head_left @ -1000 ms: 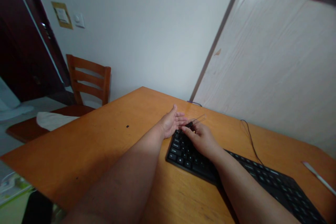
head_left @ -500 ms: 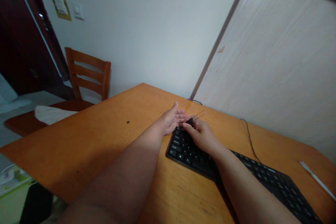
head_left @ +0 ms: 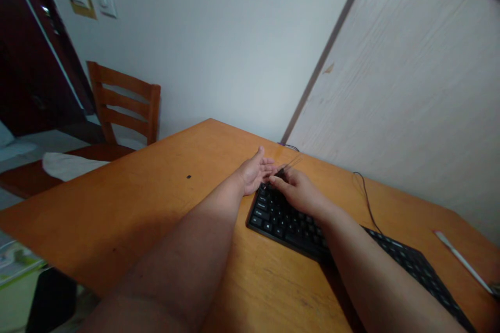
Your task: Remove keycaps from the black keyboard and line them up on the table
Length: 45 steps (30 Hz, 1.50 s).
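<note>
On the table lies a black keyboard, partly covered by my right forearm. My right hand is closed over the keyboard's far left corner, thumb and fingers pinching a keycap puller whose thin wires stick out past the fingers. A small dark part shows at the fingertips, too small to make out. My left hand rests on its edge beside that corner, palm turned to the right, fingers stretched out and apart. Its fingertips come close to the right hand's; whether they touch is hard to tell.
A small black piece lies on the wooden table, left of my hands. A dark cable runs behind the keyboard. To the right is a white brush-like stick. A wooden chair stands beyond the table's left edge.
The view has shifted slightly, so everything sits a little higher and further left. Both hands keep nearly the same pose at the keyboard corner.
</note>
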Each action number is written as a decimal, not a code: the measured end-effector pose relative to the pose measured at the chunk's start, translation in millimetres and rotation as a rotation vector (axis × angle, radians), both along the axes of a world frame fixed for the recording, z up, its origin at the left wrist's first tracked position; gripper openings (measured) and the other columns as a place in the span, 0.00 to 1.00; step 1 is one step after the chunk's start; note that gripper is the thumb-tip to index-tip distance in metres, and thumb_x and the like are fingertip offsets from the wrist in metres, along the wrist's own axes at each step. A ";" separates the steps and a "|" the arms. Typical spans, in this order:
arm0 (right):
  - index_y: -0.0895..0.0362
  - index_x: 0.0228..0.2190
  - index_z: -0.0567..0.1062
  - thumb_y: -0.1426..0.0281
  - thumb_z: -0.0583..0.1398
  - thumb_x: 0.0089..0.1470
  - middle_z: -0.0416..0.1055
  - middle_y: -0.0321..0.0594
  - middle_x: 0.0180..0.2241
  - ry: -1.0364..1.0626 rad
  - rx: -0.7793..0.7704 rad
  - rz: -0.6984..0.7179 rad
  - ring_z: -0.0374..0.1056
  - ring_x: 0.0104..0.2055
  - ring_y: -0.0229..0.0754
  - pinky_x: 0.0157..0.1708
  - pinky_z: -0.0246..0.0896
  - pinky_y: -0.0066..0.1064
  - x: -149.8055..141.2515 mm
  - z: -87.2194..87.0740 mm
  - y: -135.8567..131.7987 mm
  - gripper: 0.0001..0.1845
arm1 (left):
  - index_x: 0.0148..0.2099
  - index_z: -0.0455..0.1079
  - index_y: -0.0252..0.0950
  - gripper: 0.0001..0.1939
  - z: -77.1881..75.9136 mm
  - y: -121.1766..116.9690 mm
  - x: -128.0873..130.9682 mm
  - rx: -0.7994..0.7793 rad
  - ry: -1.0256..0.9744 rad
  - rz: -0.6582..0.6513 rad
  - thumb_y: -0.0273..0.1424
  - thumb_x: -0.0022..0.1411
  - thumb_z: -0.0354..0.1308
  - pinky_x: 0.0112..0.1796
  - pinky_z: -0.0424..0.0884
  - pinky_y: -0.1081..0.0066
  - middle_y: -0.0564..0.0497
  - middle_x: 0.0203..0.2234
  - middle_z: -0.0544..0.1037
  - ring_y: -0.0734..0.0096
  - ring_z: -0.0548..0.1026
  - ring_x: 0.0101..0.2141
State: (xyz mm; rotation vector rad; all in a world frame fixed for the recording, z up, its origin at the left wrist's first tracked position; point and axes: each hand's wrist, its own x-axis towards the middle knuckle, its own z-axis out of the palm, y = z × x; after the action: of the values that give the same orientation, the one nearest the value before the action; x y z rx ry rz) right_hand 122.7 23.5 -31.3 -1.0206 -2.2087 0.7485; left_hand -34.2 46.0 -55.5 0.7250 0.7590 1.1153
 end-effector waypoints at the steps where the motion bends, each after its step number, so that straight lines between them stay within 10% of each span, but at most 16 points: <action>1: 0.57 0.39 0.73 0.64 0.58 0.59 0.76 0.42 0.37 -0.008 -0.008 0.004 0.71 0.38 0.44 0.41 0.65 0.37 -0.4 1.3 0.7 0.10 | 0.49 0.67 0.29 0.35 -0.3 0.4 -0.3 0.000 0.007 -0.003 0.56 0.65 0.38 0.33 0.69 0.70 0.35 0.48 0.74 0.63 0.75 0.40; 11: 0.57 0.38 0.72 0.64 0.57 0.59 0.76 0.42 0.34 -0.160 0.067 -0.047 0.71 0.35 0.43 0.37 0.64 0.35 -5.4 8.5 -0.4 0.10 | 0.45 0.67 0.30 0.33 -6.0 4.9 -1.0 0.000 -0.018 -0.011 0.57 0.63 0.41 0.22 0.60 0.75 0.41 0.36 0.75 0.74 0.67 0.24; 45: 0.56 0.40 0.71 0.66 0.57 0.58 0.75 0.41 0.34 -0.167 0.172 0.006 0.70 0.33 0.43 0.35 0.64 0.35 -6.9 6.3 -10.8 0.09 | 0.43 0.67 0.33 0.31 -5.4 3.5 -0.2 -0.013 -0.036 -0.006 0.57 0.63 0.42 0.26 0.66 0.72 0.42 0.35 0.76 0.69 0.71 0.29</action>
State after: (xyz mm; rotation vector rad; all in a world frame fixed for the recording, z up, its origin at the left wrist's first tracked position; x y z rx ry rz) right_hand 115.8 12.7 -25.0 -1.0225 -2.3720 0.4809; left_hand -34.4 49.5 -60.8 0.6940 0.7330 1.1143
